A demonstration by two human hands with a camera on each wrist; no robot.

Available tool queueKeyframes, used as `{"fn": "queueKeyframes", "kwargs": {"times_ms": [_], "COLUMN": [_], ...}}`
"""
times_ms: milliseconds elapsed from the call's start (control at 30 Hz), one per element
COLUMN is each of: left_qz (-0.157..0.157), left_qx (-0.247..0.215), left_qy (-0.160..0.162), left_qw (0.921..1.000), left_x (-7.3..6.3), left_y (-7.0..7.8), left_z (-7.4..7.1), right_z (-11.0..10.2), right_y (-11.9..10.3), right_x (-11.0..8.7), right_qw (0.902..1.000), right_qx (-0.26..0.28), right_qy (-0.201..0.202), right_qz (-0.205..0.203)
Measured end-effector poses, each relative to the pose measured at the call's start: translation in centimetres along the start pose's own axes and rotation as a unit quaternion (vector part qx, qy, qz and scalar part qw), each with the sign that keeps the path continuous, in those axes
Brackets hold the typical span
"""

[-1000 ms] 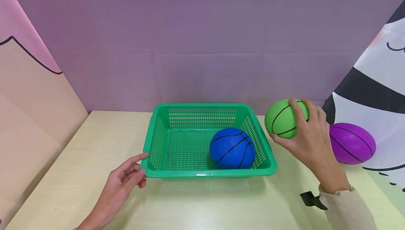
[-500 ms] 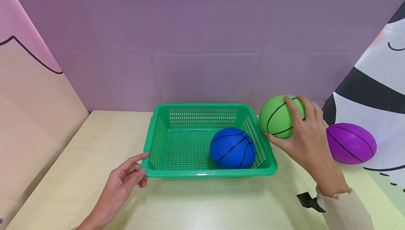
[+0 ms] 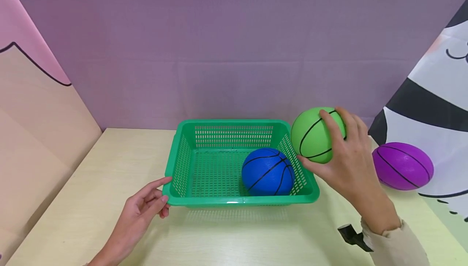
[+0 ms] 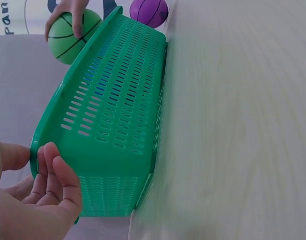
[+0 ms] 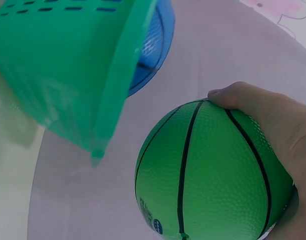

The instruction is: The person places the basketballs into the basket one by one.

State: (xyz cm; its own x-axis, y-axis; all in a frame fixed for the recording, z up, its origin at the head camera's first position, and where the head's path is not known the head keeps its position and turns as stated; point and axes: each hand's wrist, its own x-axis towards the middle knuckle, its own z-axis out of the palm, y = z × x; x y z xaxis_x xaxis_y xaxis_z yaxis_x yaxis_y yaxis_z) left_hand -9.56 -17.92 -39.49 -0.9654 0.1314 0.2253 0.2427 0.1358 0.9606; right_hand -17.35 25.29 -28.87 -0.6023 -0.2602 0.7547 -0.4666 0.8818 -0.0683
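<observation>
A green plastic basket [image 3: 244,200] with slotted walls stands on the table, and a blue ball [image 3: 268,172] with black lines lies inside at its right. My left hand [image 3: 140,213] pinches the basket's front left corner; in the left wrist view the thumb [image 4: 15,156] and curled fingers [image 4: 58,175] hold the rim. At the basket's right edge, my right hand [image 3: 347,164] grips a light green ball [image 3: 316,136] in the air. The right wrist view shows this green ball [image 5: 207,175] apart from the basket wall [image 5: 58,75], the thumb on its side.
A purple ball [image 3: 404,166] lies on the table at the right, behind my right wrist. The pale wooden table [image 3: 234,241] meets a purple backdrop [image 3: 237,55] at the back. Printed panels stand on both sides. A black strap piece [image 3: 352,236] sticks out at the right sleeve.
My right hand has carried the green ball to the left and slightly up, from beside the basket to its right rim. The left hand and the basket stay in place.
</observation>
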Motion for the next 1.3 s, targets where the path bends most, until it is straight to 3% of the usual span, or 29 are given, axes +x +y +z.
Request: {"fn": "queueKeyframes", "kwargs": {"times_ms": [400,700,1300], "left_qz": [-0.002,-0.002,0.004], "left_qx": [0.005,0.002,-0.005], "left_qy": [0.002,0.001,0.001], "left_qw": [1.0,1.0,1.0], "left_x": [-0.1,-0.1,0.0], "left_y": [0.0,-0.1,-0.2], "left_z": [-0.1,-0.1,0.0], "right_z": [-0.1,0.3,1.9], "right_y": [-2.4,-4.4,-7.6], "right_x": [0.8,1.7,2.1], "right_qw": [0.9981,0.9959,0.9929], "right_qx": [0.038,0.047,0.065], "right_qy": [0.027,0.022,0.005], "right_qz": [-0.039,-0.073,-0.1]}}
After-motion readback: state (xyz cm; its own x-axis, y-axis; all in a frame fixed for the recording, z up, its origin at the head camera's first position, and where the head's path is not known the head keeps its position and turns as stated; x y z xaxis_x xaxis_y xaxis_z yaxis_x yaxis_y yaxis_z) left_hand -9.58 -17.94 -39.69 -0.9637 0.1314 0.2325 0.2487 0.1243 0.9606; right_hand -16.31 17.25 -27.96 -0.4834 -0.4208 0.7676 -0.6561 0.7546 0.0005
